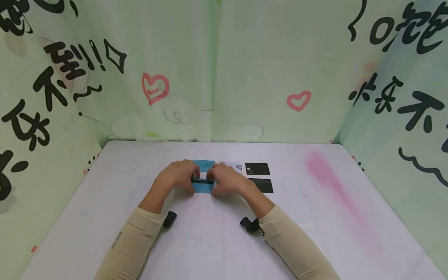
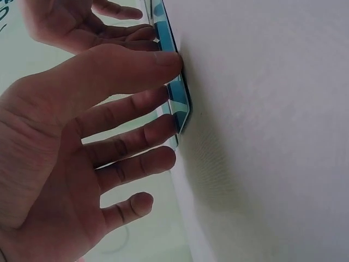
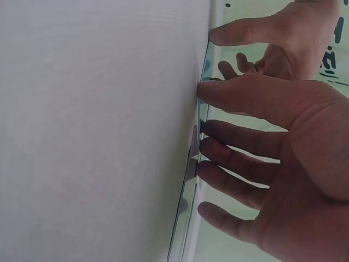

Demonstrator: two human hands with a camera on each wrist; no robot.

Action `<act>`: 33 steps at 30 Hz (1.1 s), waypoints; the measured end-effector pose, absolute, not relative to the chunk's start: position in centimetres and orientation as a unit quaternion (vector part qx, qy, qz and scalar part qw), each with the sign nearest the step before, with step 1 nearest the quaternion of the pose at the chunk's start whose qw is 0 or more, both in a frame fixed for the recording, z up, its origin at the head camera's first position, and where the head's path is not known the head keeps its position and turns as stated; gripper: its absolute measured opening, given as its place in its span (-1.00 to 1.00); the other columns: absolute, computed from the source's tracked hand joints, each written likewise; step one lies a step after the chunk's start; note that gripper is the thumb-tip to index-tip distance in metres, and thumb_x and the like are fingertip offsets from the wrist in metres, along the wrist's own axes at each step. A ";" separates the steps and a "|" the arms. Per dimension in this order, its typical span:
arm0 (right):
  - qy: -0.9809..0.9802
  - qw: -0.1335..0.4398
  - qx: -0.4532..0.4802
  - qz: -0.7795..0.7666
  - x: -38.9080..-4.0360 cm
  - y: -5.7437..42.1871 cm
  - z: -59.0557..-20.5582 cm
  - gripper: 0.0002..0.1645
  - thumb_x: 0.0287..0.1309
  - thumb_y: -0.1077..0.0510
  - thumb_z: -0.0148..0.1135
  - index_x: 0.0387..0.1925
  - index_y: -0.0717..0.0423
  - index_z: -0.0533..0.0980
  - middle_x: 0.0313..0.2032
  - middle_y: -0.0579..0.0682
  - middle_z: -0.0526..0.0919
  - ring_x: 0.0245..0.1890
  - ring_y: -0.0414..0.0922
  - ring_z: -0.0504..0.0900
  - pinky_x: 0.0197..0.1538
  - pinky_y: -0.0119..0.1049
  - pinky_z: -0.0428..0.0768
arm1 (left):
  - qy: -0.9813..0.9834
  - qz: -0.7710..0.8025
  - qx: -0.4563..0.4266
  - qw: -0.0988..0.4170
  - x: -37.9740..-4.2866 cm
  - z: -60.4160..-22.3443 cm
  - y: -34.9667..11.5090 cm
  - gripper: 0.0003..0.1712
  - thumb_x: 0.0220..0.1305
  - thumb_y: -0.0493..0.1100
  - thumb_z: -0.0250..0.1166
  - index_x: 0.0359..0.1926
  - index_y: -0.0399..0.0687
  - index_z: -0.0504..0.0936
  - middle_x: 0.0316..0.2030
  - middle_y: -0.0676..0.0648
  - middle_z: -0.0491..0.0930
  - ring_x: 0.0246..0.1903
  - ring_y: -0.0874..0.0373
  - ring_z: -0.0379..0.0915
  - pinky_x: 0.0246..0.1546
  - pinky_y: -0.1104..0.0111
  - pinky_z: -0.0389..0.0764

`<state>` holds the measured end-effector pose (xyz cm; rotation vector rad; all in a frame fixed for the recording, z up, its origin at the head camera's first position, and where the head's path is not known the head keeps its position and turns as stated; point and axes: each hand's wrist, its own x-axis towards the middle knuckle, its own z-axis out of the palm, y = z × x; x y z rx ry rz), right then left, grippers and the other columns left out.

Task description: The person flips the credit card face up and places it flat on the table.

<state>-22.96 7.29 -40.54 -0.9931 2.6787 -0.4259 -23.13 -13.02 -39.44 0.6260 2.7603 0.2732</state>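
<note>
A blue card [image 1: 203, 188] with a dark stripe along its far side lies in the front row on the table. My left hand [image 1: 179, 177] holds its left end, thumb at the near edge and fingers at the far edge; the left wrist view shows the thumb [image 2: 169, 59] against the card's edge. At the right end my right hand [image 1: 226, 179] pinches it the same way. Directly behind lies a blue VIP card [image 1: 204, 165], partly covered by fingers. Whether the held card touches the table cannot be told.
A pale card [image 1: 235, 166] and a black VIP card [image 1: 257, 168] continue the back row. Another black card [image 1: 261, 186] lies in front, right of my right hand. The white table [image 1: 210, 241] meets green cloth walls [image 1: 245, 97] at back and sides.
</note>
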 end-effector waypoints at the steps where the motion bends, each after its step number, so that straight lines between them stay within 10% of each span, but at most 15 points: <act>1: 0.920 0.127 -0.340 -0.146 -23.0 7.3 -40.5 -0.48 0.09 0.13 0.52 0.10 0.19 0.65 0.01 0.07 0.63 0.02 -0.01 0.54 0.14 -0.10 0.58 | 0.960 0.094 0.219 0.147 -23.2 -39.4 -13.0 -0.51 -0.04 -0.06 0.66 -0.06 -0.06 0.72 -0.18 0.04 0.71 -0.28 0.15 0.53 -0.18 0.24 0.61; 33: 0.908 0.143 -0.356 -0.166 -23.0 7.4 -40.5 -0.63 0.11 0.17 0.50 -0.02 0.16 0.69 -0.08 0.03 0.68 -0.03 -0.04 0.53 0.14 -0.12 0.52 | 0.960 0.091 0.225 0.139 -23.1 -39.1 -13.5 -0.73 0.10 -0.05 0.57 -0.18 0.04 0.76 -0.29 0.04 0.62 -0.32 0.15 0.50 -0.29 0.27 0.55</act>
